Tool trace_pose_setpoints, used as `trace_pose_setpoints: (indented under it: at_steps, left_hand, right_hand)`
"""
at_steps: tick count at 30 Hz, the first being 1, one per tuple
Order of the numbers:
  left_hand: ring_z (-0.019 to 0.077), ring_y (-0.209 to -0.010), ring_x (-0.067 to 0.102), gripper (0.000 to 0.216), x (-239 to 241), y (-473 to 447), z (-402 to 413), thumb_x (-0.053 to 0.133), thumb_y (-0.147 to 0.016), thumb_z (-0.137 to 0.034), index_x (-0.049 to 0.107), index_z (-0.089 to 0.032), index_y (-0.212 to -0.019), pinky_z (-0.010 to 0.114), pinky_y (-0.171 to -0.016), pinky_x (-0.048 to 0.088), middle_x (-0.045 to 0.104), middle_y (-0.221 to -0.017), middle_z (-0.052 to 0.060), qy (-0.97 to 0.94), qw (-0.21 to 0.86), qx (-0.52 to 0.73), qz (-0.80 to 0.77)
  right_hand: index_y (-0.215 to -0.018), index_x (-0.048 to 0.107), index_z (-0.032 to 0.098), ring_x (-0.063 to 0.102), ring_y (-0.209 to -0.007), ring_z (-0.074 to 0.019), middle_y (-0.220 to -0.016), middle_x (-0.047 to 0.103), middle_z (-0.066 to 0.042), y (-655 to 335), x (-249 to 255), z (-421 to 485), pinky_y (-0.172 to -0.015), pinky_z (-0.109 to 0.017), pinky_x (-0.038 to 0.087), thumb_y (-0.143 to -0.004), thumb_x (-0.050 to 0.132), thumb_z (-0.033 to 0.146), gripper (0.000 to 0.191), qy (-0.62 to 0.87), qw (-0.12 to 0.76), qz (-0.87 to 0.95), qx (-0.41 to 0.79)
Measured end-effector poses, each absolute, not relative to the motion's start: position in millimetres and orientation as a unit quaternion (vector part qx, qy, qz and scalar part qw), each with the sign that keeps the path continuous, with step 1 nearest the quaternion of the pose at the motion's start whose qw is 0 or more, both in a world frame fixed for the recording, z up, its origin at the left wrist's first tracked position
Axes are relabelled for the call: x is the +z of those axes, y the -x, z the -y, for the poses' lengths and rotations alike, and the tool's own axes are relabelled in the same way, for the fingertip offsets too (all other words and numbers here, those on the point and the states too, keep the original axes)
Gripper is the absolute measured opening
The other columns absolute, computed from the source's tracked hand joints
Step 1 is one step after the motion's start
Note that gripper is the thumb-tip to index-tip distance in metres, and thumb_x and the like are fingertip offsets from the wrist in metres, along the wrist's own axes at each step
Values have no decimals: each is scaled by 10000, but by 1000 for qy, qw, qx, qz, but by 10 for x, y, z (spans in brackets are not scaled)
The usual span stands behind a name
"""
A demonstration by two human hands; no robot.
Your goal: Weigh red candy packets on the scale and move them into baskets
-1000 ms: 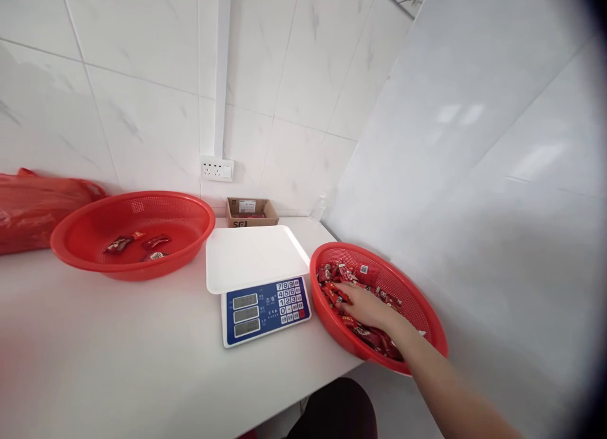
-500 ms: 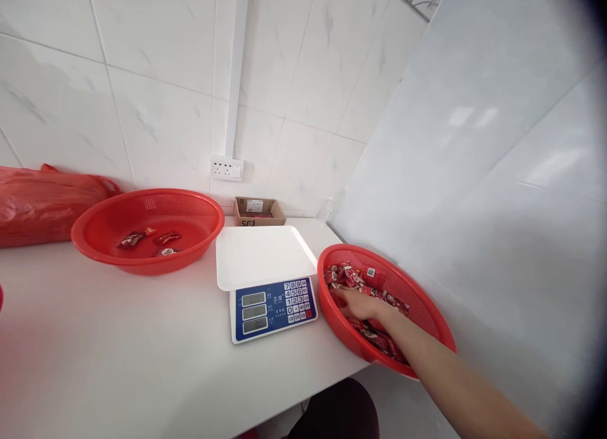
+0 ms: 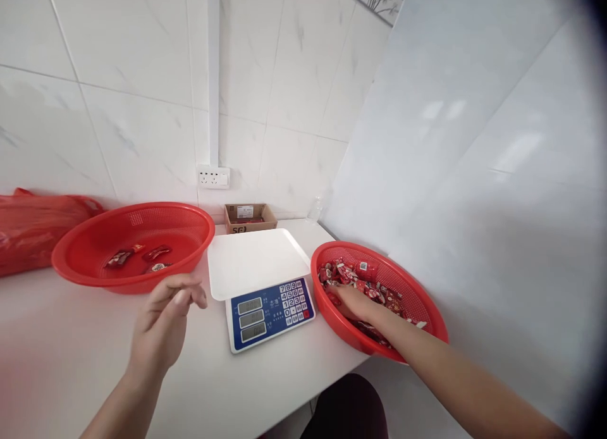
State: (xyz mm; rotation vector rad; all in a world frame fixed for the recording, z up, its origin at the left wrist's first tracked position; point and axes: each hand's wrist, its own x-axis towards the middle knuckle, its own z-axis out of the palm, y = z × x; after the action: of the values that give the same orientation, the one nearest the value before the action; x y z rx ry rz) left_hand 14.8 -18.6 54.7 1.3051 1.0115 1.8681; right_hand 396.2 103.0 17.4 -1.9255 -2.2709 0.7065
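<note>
My right hand (image 3: 355,302) reaches into the red basket (image 3: 417,300) on the right, which holds several red-wrapped candies (image 3: 353,273). Its fingers are buried among the wrappers, so whether they hold any is hidden. My left hand (image 3: 164,322) hovers above the white counter, left of the scale, fingers loosely apart and empty. The blue-faced digital scale (image 3: 268,309) with its white weighing tray (image 3: 253,259) stands between the two baskets. The larger red basket (image 3: 95,265) on the left holds a few candies (image 3: 142,257).
A small cardboard box (image 3: 250,216) sits against the tiled wall behind the scale, below a wall socket (image 3: 213,177). A red plastic bag (image 3: 33,227) lies at the far left. The white counter (image 3: 71,357) ends at a front edge near my dark clothing (image 3: 348,410).
My left hand has come into view over the counter left of the scale. My right hand stays in the right basket, fingers dug a little deeper among the candies.
</note>
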Motion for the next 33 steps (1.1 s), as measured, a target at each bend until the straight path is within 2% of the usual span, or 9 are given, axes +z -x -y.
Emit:
trace_pose_setpoints:
  at_steps: [4,9,13,16,19,25,29,33]
  left_hand:
    - [141,-653,522,256,302,-71,-125,567,-785,-450,589,-196,-813,267,-644,430,544,-639,-9,-497,281,665,-482]
    - [165,-706,542,274,83,39,-111,539,-785,-474,566,-202,-752,288,-693,443,557,-683,7,-497,262,628,-538]
    - [157,-685,528,261,57,10,-112,534,-796,-465,574,-207,-797,278,-667,444,553,-677,2,-495,281,622,-537]
    - [157,-683,525,266,48,-25,-125,534,-799,-467,578,-205,-803,272,-654,444,549,-668,0,-503,291,611,-538]
    - [157,-696,529,271,43,-51,-124,528,-803,-468,578,-203,-780,264,-657,446,542,-661,-3,-509,294,608,-534]
    - [147,-636,522,285,97,-96,-97,528,-794,-471,580,-191,-798,263,-617,456,539,-638,-7,-512,291,605,-536]
    - [145,-636,528,290,136,-110,-86,528,-791,-477,582,-191,-784,259,-614,461,541,-634,-7,-515,290,598,-542]
    - [152,-630,541,320,137,-119,-90,524,-783,-503,588,-189,-784,269,-612,472,549,-636,0,-515,291,592,-548]
  right_hand:
    - [-1018,637,232,608,-960,-262,-1030,684,-55,-4083,352,-1107,-857,-358,427,-661,618,144,368,636,89,731,229]
    - [-1080,592,202,636,-808,-198,-974,686,-67,-4165,629,-1125,-712,-295,482,-745,603,350,366,660,148,692,255]
    - [-939,631,208,638,-761,-197,-898,699,-57,-4005,897,-1018,-627,-277,487,-733,607,482,344,685,214,626,306]
    - [-853,640,207,645,-738,-209,-859,705,-53,-3825,1070,-995,-600,-283,490,-709,633,499,325,684,278,575,353]
    - [-856,632,197,654,-719,-208,-804,710,-56,-3625,1118,-1122,-585,-279,498,-721,633,477,310,643,319,566,405]
    - [-948,637,180,640,-654,-146,-809,711,-53,-3062,926,-1511,-530,-219,485,-740,641,388,294,562,291,622,461]
    - [-1095,589,180,567,-553,-95,-789,686,-36,-2779,849,-1622,-428,-174,411,-718,667,284,399,556,272,651,439]
    - [-1049,600,180,541,-540,-84,-790,681,-35,-2682,856,-1650,-431,-169,410,-703,654,222,352,573,251,664,409]
